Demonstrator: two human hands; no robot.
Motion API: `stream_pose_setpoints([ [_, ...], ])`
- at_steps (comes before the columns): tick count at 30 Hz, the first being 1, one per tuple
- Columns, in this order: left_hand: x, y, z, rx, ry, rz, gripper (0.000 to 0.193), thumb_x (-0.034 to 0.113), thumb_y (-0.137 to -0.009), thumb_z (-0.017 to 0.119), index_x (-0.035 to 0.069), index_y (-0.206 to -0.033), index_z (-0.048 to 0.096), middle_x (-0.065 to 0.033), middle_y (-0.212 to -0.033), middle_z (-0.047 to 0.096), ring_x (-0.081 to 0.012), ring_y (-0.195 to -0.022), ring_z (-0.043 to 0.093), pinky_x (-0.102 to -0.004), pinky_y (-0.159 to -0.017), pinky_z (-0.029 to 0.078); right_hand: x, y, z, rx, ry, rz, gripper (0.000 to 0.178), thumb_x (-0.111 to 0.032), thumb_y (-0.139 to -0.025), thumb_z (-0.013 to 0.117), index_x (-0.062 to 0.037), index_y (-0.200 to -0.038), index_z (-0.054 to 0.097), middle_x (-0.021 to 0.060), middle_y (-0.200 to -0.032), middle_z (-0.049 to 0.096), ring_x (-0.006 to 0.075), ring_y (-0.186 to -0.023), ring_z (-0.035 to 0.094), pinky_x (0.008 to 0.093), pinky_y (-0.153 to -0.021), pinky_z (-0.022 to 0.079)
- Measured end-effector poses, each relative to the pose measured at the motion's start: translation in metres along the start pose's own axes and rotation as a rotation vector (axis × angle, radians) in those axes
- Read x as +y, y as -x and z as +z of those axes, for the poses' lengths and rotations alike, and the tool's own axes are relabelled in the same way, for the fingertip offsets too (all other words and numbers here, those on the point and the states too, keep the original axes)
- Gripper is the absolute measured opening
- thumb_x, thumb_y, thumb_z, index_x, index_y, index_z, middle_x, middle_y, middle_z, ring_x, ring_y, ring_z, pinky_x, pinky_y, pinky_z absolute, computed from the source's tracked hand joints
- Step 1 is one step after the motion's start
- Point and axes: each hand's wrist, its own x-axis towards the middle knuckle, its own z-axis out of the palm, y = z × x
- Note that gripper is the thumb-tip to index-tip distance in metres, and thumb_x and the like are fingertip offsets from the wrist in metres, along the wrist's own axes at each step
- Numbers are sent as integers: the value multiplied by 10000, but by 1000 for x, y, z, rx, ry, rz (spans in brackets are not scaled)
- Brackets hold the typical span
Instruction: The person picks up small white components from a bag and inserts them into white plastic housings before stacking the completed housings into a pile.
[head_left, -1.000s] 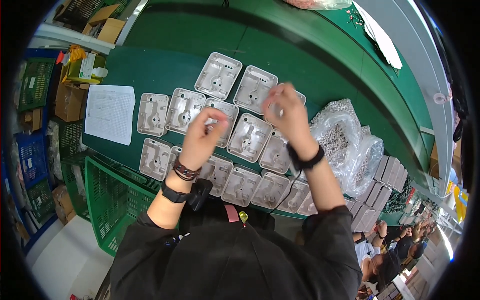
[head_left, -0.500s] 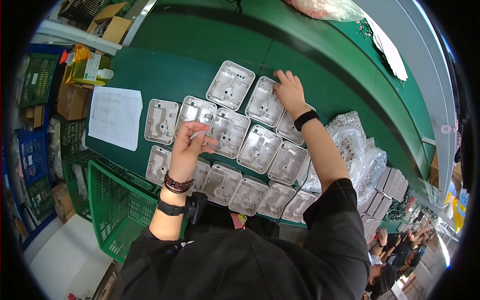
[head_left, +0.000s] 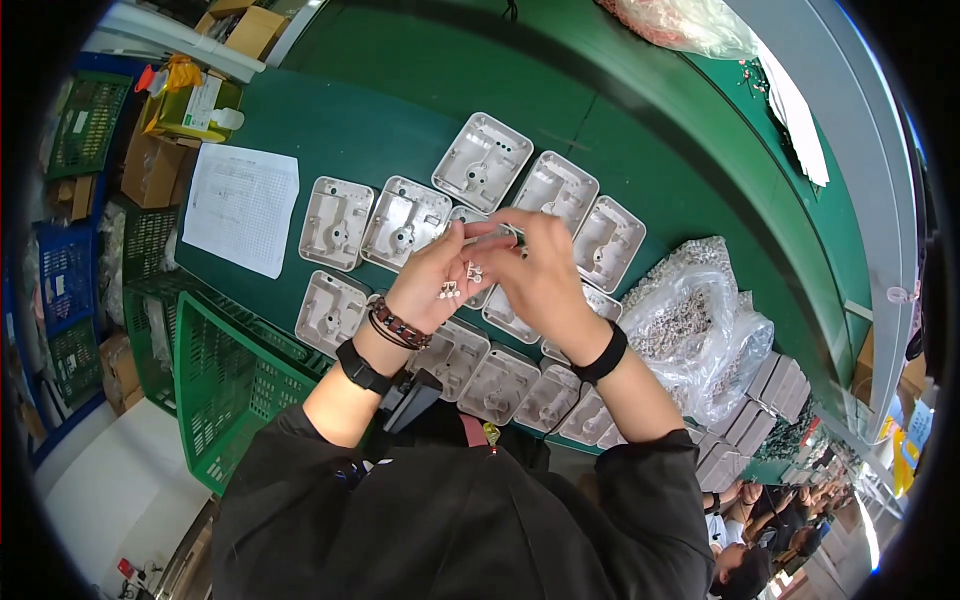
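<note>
A: What is at the bench's (head_left: pixel 345 115) left end?

B: A printed paper sheet (head_left: pixel 242 210) lies on it, and a green perforated plastic crate (head_left: pixel 215 420) stands near its front edge.

A: Next?

B: Rows of pale grey plastic housings (head_left: pixel 331 230), hollow side up.

A: And the hands?

B: Close together above the middle housings. The left hand (head_left: pixel 432 278) is palm up, loosely cupped, with small white plastic parts (head_left: pixel 449 291) lying on it. The right hand (head_left: pixel 545 275) bends over that palm, fingers curled; I can't tell whether it pinches a part.

A: Farther right?

B: A clear plastic bag (head_left: pixel 690 330) full of small pieces, then stacked grey blocks (head_left: pixel 780 388).
</note>
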Motion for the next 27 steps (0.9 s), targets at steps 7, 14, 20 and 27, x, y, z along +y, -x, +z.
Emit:
stream_pose_setpoints([
  [7,14,-1,8,-67,-111,-203,469,427,-906,283,51,-1148,424,-116,-1050,540,-178,-949,543,-342,-867,421,-7,-8,-7,-160,41,-139,161,-108,-617,575,-116,-773,613,12,-1026,499,221,-948,437,316,-795,351],
  [14,21,0,-26,-172,64,-251,430,400,-907,326,50,-1128,443,-133,-1066,536,-195,-965,544,-343,-864,428,-5,-24,3,-333,112,-372,113,-127,-630,559,-114,-736,594,26,-1006,496,217,-956,440,319,-804,361],
  [20,23,7,-43,-9,107,-131,373,347,-903,382,41,-1099,465,-110,-1041,560,-212,-962,556,-342,-839,445,34,-55,12,-262,145,-348,136,-111,-592,599,-107,-727,581,45,-981,490,232,-930,449,331,-774,379],
  [27,40,26,-98,-52,473,85,215,219,-892,406,46,-943,523,-9,-743,510,-85,-533,458,-195,-443,362,125,-85,48,-143,472,-87,91,-106,-596,640,-92,-677,602,49,-984,472,224,-915,441,320,-749,383],
])
